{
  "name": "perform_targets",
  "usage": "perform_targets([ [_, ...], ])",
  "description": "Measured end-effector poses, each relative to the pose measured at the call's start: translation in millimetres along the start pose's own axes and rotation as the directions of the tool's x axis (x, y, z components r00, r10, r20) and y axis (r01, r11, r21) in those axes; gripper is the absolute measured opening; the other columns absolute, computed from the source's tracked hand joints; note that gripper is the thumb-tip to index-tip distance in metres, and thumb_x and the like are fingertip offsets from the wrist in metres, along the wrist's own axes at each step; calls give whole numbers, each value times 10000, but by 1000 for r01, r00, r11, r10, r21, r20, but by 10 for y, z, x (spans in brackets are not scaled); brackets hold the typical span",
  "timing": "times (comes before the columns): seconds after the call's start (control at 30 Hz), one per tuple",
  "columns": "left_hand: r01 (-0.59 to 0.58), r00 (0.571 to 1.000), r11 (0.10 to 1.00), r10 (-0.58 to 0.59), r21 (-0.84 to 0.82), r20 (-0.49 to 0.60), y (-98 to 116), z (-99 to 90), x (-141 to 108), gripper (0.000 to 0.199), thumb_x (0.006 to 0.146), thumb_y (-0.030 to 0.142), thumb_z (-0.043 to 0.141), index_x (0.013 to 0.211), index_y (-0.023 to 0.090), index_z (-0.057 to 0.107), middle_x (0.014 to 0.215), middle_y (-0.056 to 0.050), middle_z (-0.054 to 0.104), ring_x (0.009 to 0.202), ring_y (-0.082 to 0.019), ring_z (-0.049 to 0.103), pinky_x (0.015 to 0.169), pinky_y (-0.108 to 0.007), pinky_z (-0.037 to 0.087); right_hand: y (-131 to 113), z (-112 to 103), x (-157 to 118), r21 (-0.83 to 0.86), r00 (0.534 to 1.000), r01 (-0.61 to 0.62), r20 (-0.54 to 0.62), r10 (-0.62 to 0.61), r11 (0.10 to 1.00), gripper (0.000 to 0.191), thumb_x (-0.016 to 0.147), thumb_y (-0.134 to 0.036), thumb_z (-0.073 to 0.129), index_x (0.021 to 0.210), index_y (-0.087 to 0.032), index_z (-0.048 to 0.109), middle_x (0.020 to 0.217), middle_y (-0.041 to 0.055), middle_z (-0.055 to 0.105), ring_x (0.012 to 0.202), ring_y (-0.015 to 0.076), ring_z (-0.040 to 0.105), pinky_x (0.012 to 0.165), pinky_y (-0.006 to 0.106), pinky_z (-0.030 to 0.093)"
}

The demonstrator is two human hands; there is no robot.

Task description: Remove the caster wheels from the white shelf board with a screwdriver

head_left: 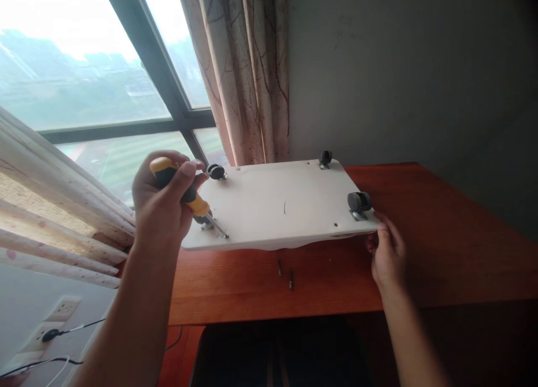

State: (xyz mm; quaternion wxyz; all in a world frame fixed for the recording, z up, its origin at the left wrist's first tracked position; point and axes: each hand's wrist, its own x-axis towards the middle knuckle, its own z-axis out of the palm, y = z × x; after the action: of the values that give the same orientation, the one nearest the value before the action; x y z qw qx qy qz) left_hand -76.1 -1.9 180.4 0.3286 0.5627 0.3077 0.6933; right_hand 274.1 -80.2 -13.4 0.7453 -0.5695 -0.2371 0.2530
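My left hand (162,196) is wrapped round the yellow and black handle of a screwdriver (200,207). Its metal shaft slants down to the right, and the tip is at the front left corner area of a white board (260,207), by a small hole or screw head. One caster (205,217) at that corner is partly hidden behind the screwdriver. Other casters stand at the back left (216,171), back right (325,158) and front right (359,203). My right hand (387,249) grips the board's front right corner, thumb on top and fingers underneath.
The board lies on a reddish-brown wooden table (420,235). Two screws (279,267) (291,280) lie in front of it. A dark chair (281,353) is below the table's front edge. Curtains (256,73) and a window are at the left, with a wall socket (65,308) and cables lower down.
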Motion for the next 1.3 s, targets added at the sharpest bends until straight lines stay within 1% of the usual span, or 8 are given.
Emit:
perform_targets([
  [0.13,43,996,997,-38,-61,80,44,-34,0,197,805,357,760,836,243,602,866,29,619,595,-78,559,518,-258,419,9,-2,10,5,1000,1,2,-1,1000,477,800,-526,707,1165,-220,722,782,0,567,625,103,460,496,210,368],
  [0.27,105,987,977,-80,-186,138,42,-74,3,395,897,565,570,986,193,671,943,-50,643,727,-146,594,631,-320,510,14,-1,17,4,1000,1,-3,-1,1000,488,793,-539,707,1157,-215,722,790,5,584,617,102,458,505,217,371],
  [0.43,85,991,990,-73,-108,109,49,-63,-28,172,875,404,689,954,257,648,1112,-43,676,891,-201,675,719,-369,576,24,-2,20,8,1000,-7,-2,7,1000,477,795,-532,711,1155,-220,724,792,3,583,628,106,468,510,218,376],
  [0.6,60,988,993,-45,-99,145,40,-54,-35,207,840,353,755,991,279,635,886,4,687,657,-141,632,640,-329,527,28,-8,15,17,1000,-4,3,4,1000,455,808,-516,708,1160,-229,725,771,-10,563,627,102,460,499,209,368],
  [0.9,142,986,963,-118,-231,114,21,-78,-23,283,863,448,694,985,194,690,929,-55,639,877,-199,668,788,-347,600,2,2,2,23,1000,2,5,-2,1000,456,804,-527,711,1145,-224,726,755,-13,553,624,100,459,496,206,365],
  [1.03,93,989,970,-64,-225,131,33,-76,-22,244,794,307,784,968,223,634,1006,-35,657,706,-162,664,642,-313,585,-8,-3,-10,20,1000,1,10,-1,1000,461,799,-531,710,1141,-223,723,762,-11,561,619,99,457,496,211,367],
  [1.17,153,975,945,-98,-287,197,24,-93,-4,458,877,541,630,1085,136,679,999,-91,632,697,-144,596,627,-288,566,-8,-3,-9,2,1000,5,8,-5,1000,466,802,-534,700,1149,-224,719,778,-8,576,621,100,461,503,218,372],
  [1.3,85,983,973,-47,-214,178,34,-82,-36,254,929,356,592,1035,151,698,1106,-95,631,822,-165,634,761,-311,585,2,2,6,-3,1000,5,7,-5,1000,470,801,-533,697,1153,-222,715,789,-3,591,617,105,462,507,228,369],
])
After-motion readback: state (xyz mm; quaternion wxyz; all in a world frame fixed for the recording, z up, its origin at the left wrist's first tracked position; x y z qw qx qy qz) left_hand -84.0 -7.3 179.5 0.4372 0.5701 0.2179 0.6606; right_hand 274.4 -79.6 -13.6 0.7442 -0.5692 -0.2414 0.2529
